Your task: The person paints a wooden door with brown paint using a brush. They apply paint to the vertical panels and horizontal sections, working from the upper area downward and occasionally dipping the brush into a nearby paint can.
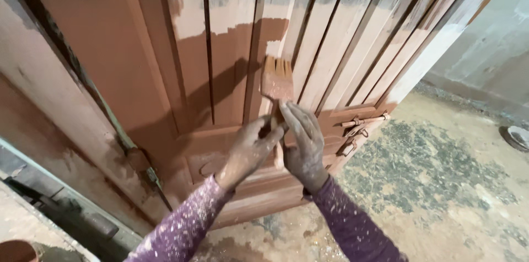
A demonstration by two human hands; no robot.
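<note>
Both hands meet on 1 paintbrush [276, 83]. The left hand [249, 149] is curled closed around the lower handle, thumb up against it. The right hand [302, 142] is half closed, fingers wrapped over the handle from the other side, touching the left. The bristles, just above the hands, press on a ribbed wooden door [231, 63], brown below and pale above. A metal latch [358, 130] sits to the right of the right hand. Both sleeves [182, 229] are purple, speckled white.
</note>
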